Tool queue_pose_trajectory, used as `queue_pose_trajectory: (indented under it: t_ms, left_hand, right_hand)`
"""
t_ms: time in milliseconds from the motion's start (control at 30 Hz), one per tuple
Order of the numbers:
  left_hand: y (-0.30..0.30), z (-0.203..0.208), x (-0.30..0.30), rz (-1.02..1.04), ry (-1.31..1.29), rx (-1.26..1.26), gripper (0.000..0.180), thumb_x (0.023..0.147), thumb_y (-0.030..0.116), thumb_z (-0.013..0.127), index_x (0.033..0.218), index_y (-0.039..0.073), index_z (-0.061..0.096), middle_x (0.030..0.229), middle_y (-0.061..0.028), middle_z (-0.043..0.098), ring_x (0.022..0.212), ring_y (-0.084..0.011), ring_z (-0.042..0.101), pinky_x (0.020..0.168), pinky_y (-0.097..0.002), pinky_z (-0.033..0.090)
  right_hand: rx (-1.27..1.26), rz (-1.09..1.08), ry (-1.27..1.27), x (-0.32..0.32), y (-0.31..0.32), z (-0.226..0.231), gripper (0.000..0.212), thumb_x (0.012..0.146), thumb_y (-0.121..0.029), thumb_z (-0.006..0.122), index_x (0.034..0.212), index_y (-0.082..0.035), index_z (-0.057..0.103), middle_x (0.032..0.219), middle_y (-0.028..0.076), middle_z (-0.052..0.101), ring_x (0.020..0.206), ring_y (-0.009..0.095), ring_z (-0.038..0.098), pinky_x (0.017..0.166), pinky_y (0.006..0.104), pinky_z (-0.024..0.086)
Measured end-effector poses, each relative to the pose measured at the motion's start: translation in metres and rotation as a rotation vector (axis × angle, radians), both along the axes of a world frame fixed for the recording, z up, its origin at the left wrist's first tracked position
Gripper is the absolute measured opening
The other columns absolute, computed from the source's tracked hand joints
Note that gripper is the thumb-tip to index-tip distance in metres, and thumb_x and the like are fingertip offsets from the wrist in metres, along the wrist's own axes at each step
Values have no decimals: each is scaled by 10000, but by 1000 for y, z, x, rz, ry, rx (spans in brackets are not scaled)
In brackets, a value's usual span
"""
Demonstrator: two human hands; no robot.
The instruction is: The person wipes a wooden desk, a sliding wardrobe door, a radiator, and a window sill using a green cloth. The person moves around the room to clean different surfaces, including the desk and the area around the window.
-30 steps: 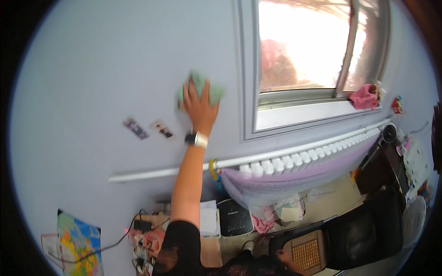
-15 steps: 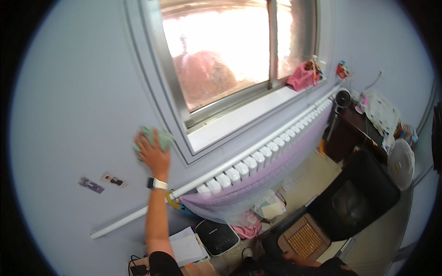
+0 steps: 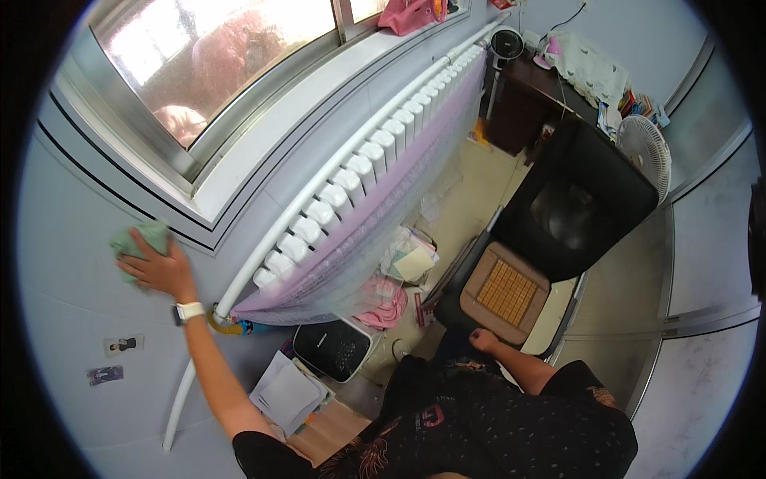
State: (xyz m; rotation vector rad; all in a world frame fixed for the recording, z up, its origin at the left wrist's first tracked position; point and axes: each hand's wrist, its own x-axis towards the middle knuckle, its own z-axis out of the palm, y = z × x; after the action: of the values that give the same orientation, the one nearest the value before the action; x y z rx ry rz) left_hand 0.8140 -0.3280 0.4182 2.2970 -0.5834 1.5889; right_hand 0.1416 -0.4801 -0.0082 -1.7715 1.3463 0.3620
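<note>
Cloth [image 3: 124, 243], green and seemingly light, soft and best held by a bunched fold, is pressed to the wall [image 3: 72, 271] just beside the window frame [image 3: 166, 142] under the spread left hand [image 3: 165, 271], the right hand's [image 3: 483, 341] grip being unclear.

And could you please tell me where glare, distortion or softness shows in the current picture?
In the head view, the window is partly washed out to white; in the head view, the lower pipe end looks bowed by the wide lens, and the corners go black; in the head view, the left hand and green cloth look fairly sharp.
</note>
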Motion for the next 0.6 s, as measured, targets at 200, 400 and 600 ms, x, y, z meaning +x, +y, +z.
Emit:
queue_pose_trajectory:
  t_ms: [200,400,600]
  left_hand:
    - [-14,-2,-3,-12,-63,-199,705,907,528,568,1504,264,301,1481,-324,256,1383,-485,224,1014,-642,285]
    - [-83,72,-39,-424,-174,-313,541,861,325,664,1354,147,532,1412,-228,426,1330,-438,332,1075,-549,294]
    - [-159,-100,-126,-476,288,400,731,690,246,750,1379,201,511,1463,-201,389,1328,-375,401,976,-541,364]
  right_hand:
    - [-79,-455,-28,-24,-21,12,313,823,-286,615,972,-19,683,962,193,689,942,325,660,827,426,506]
    - [58,-132,50,-47,-28,-36,342,814,-302,636,1011,-29,694,990,209,687,960,323,655,843,404,498]
    - [195,-340,-133,-52,-53,-10,212,829,-221,631,919,-39,694,895,112,679,872,226,628,809,361,490]
